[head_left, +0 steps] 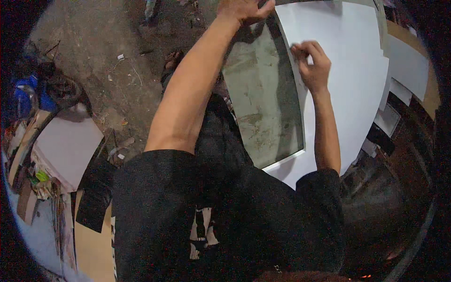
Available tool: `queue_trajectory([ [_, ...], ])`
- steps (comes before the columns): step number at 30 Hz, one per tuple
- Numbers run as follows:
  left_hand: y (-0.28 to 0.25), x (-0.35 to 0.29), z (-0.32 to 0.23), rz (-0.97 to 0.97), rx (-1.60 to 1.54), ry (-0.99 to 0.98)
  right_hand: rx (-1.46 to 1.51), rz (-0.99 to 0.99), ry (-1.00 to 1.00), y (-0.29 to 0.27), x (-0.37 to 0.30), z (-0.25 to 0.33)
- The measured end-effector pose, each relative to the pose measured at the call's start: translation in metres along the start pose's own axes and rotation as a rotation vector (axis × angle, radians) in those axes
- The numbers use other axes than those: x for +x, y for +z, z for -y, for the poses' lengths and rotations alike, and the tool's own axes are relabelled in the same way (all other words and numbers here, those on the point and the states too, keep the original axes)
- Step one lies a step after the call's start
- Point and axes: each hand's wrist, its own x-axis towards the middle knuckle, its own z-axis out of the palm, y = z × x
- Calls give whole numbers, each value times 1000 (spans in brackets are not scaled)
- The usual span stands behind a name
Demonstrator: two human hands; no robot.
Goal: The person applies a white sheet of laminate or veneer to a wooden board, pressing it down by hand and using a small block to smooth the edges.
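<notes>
My left hand (pixel 246 10) reaches to the top edge of the view, near the far end of a greenish-grey, smeared panel (pixel 263 101). Its thumb is stretched out to the right, while the other fingers are partly cut off. Close to the panel's right edge, my right hand (pixel 314 66) is over a large white sheet (pixel 352 51). The fingers there are curled in a pinch, slightly blurred, and whatever they may hold is too small to make out. A pale strip of the sheet borders the panel's right and near edges.
Flat light pieces (pixel 408 68) lie beyond the sheet at the right. At the left are a pale board (pixel 70 143), a blue object (pixel 33 94) and mixed clutter. Small scraps dot the brown floor (pixel 112 51). A tan board (pixel 94 251) sits at lower left.
</notes>
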Motion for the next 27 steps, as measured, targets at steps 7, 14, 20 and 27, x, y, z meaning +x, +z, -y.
queue_trajectory([
  [7, -9, 3, -9, 83, 46, -68, 94, 71, 42, 11, -7, -12],
  [14, -13, -1, -4, 51, -147, -38, 99, 54, 45, 11, -19, -16],
  [20, -14, 5, -6, -15, -65, -22, 24, 39, 21, 16, 6, -5],
  [27, -24, 8, -15, 61, -79, -42, 30, 36, -15, 16, 2, -16],
])
